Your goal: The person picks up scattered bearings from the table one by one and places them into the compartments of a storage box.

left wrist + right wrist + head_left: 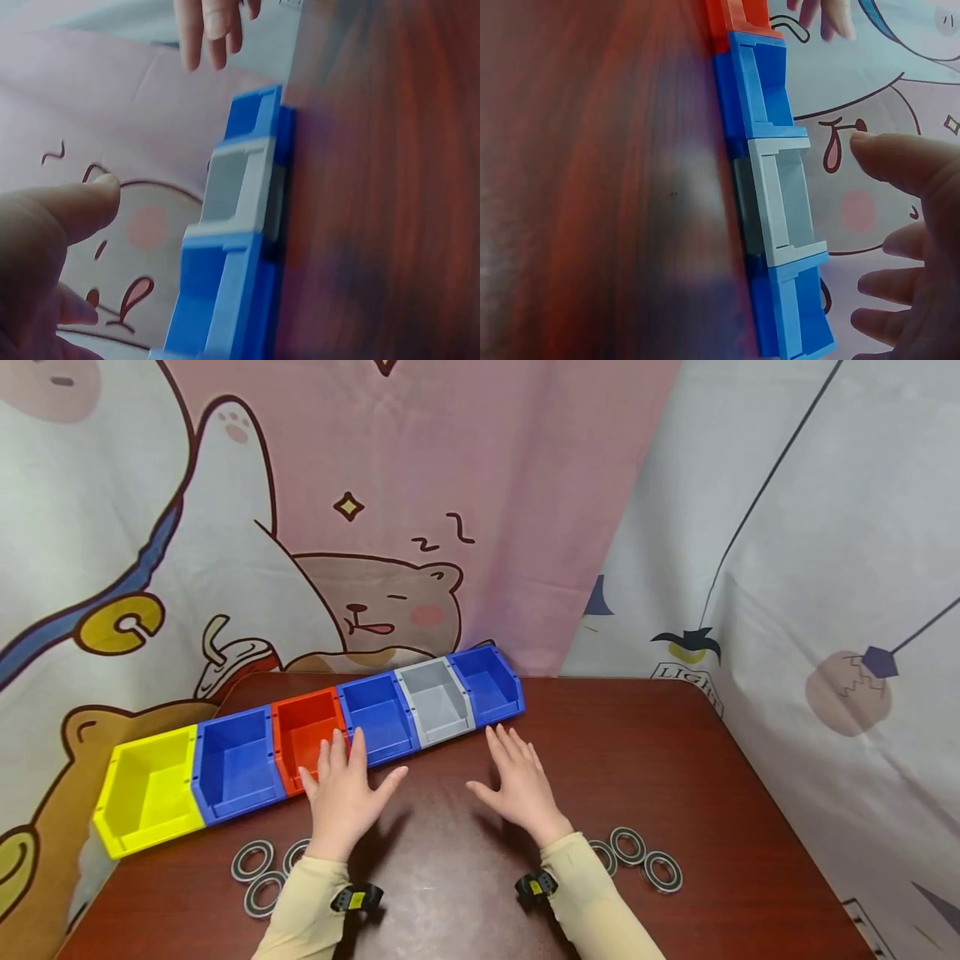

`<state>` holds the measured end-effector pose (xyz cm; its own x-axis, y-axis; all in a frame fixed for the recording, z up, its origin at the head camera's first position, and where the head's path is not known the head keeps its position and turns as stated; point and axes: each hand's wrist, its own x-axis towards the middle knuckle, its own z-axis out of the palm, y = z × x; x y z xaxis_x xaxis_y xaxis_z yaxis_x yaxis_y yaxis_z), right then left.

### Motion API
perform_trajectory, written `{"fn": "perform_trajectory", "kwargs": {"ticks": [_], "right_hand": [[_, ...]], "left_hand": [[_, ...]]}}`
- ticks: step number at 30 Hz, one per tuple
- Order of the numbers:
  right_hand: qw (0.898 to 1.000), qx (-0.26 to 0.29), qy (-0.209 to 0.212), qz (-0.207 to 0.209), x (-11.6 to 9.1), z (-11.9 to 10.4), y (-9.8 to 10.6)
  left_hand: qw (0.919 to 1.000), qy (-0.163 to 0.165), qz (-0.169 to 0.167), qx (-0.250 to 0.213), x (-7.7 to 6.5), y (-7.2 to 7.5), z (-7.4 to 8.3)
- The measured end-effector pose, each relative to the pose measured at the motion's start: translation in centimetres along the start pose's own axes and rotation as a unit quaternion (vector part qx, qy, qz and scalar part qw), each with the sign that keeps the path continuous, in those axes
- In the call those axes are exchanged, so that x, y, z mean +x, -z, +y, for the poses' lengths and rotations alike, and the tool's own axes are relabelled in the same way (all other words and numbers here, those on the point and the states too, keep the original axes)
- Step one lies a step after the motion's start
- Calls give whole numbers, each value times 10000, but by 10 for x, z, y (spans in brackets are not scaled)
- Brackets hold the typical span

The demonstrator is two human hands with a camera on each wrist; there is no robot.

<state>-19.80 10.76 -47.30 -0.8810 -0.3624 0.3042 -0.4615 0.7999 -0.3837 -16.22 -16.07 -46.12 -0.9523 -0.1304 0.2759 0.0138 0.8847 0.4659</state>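
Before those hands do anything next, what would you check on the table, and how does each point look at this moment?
1. Both hands free: ok. The left hand and right hand are spread, fingers straight, holding nothing.
2. Bins lined up: ok. The row of bins sits side by side along the table's far edge: yellow, blue, red, blue, grey, blue.
3. Bins empty: ok for what shows; the grey bin looks bare inside.
4. Rings within reach: ok. The left rings lie by the left sleeve, the right rings by the right sleeve.
5. Ring count: cannot tell; the sleeves partly hide some.
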Motion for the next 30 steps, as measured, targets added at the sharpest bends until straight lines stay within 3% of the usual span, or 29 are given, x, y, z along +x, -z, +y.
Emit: {"fn": "perform_trajectory", "kwargs": {"ticks": [6,17,30], "right_hand": [[9996,252,-112,74,22,1,-4],[9963,684,-483,187,64,10,-20],[9927,948,-674,309,95,22,-32]], "left_hand": [[9985,314,440,-44,11,14,-14],[9913,962,888,-115,25,29,-34],[9789,1748,1001,-341,36,34,-60]]}}
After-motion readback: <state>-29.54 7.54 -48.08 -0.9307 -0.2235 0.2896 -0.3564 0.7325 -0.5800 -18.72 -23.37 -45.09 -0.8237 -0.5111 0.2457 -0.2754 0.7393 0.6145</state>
